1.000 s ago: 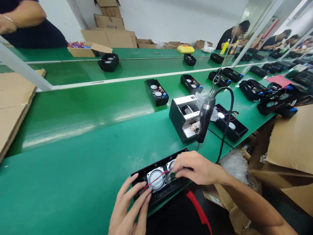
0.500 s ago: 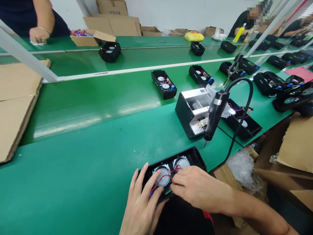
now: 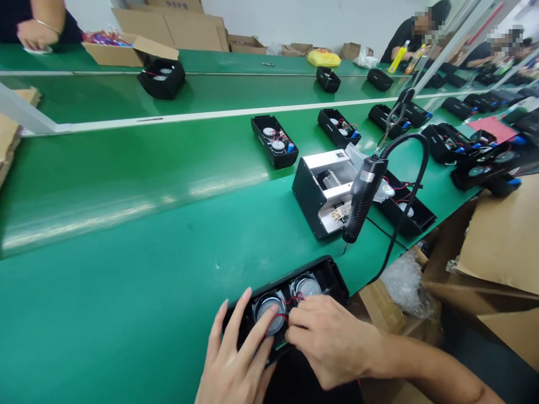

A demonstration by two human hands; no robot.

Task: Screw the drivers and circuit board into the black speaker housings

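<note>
Fingers of the left hand (image 3: pixel 238 320) splay wide over the near end of a black plastic speaker housing (image 3: pixel 332 275), spanning a round speaker driver (image 3: pixel 269 314), while the right hand (image 3: pixel 332 342) bunches its fingers narrowly at a thin red wire (image 3: pixel 292 301) between the two drivers. Whether they pinch that wire, I cannot tell (the knuckles hide the tips). The housing lies open side up on a green assembly belt (image 3: pixel 126 235), directly under both hands.

It likely handles as a light, stiff shell, though the magnets may add some weight. The outer walls look like the safe place to grip, since the driver cones seem fragile and the wire looks thin enough to tug loose. The left palm sits low with its wrist toward the body, and the right forearm reaches in from the right, nearly level with the belt.

Ahead of the fingertips stands a white-and-black bench machine (image 3: pixel 324 191), with an electric screwdriver (image 3: pixel 362 196) hanging tip down just beyond it. Bubble wrap (image 3: pixel 406 292) sits right of the right wrist. More open housings (image 3: pixel 273 140) line the belt farther out, well past the fingers.
</note>
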